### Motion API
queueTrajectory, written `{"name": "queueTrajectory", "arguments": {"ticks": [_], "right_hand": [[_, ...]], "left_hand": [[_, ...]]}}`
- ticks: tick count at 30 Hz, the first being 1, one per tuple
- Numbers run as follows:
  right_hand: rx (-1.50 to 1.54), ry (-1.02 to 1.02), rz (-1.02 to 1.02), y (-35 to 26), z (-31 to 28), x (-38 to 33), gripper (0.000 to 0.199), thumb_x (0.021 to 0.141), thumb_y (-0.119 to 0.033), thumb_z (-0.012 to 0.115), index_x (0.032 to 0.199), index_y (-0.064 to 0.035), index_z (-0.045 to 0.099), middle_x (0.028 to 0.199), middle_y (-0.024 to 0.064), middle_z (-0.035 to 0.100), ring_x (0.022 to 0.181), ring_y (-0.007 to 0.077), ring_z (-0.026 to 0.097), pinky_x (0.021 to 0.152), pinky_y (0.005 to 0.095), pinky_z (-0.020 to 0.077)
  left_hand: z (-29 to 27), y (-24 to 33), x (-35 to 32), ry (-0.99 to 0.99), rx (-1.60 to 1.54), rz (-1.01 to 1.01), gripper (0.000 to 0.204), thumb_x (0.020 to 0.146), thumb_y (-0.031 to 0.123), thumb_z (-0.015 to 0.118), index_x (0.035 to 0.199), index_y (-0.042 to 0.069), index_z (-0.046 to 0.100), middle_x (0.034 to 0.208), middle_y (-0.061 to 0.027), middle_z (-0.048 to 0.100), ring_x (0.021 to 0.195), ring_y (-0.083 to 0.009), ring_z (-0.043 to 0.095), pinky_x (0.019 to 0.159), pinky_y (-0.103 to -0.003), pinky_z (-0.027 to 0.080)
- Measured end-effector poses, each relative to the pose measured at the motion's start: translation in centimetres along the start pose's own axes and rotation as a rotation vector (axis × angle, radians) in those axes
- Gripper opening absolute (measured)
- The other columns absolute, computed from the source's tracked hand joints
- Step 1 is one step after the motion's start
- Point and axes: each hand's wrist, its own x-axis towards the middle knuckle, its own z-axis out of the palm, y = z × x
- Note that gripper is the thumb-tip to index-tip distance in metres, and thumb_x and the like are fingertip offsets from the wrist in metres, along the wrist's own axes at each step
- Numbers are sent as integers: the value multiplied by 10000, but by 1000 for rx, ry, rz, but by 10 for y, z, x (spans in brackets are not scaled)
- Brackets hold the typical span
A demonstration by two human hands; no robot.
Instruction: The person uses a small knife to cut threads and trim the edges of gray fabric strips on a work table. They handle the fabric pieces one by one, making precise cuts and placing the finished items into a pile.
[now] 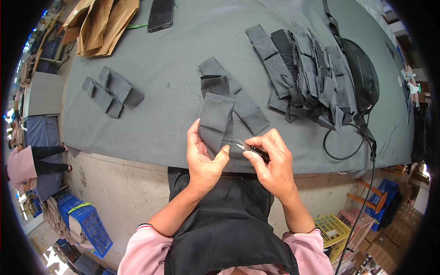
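Observation:
My left hand point(205, 156) grips a folded grey sewn fabric strip point(216, 114) near the front edge of the table, thumb on its lower right side. In my right hand point(273, 160) is a pair of thread snips point(251, 149) with dark handles, its pointed metal blades touching or very near the strip's lower right edge. Under and behind the held piece lies another grey strip point(250, 112), slanting across the cloth. Farther right sits a pile of similar grey strips point(305, 68) with loose threads. Two folded pieces point(113, 91) lie at the left.
A grey cloth covers the table point(169, 119). At the far left are a brown paper bag point(103, 27) and a black phone point(161, 14). On the right lies a black pouch point(360, 73) with a cable point(341, 159). Plastic crates point(334, 229) stand below; another person point(34, 165) is at far left.

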Motion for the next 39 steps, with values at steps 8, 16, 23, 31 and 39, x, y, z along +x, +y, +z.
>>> {"name": "queueTrajectory", "arguments": {"ticks": [8,16,23,31,39], "right_hand": [[-94,32,-103,-6,3,5,151,767,-133,700,873,-62,621,783,45,516,577,228,577,505,332,443],[-217,47,-189,-10,4,6,161,749,-122,703,864,-66,606,779,56,504,547,234,561,495,333,432],[-275,54,-234,-12,4,6,177,730,-116,708,864,-71,602,775,55,496,515,233,531,483,332,415],[-109,5,-159,-6,-1,5,175,737,-98,714,880,-51,623,785,54,509,554,204,551,513,296,435],[698,-8,233,11,15,5,192,797,-26,692,958,3,591,927,53,522,751,90,563,658,224,460]], "left_hand": [[-1,0,-2,-28,81,45,686,733,-103,597,1334,-38,272,1206,-123,456,1111,-167,479,957,-295,397],[-2,-1,-2,-37,112,75,689,730,-118,586,1335,-33,269,1207,-130,459,1122,-174,482,960,-300,398],[-4,-4,-3,-50,122,88,706,731,-115,592,1346,-37,254,1214,-134,457,1126,-181,481,970,-307,390],[-6,-6,-3,-73,83,69,727,733,-113,589,1368,-40,242,1233,-135,452,1134,-184,476,972,-305,388],[-17,3,12,-101,-426,-422,454,911,69,514,1326,-47,372,1333,-116,420,1173,-208,490,956,-351,444]]}}
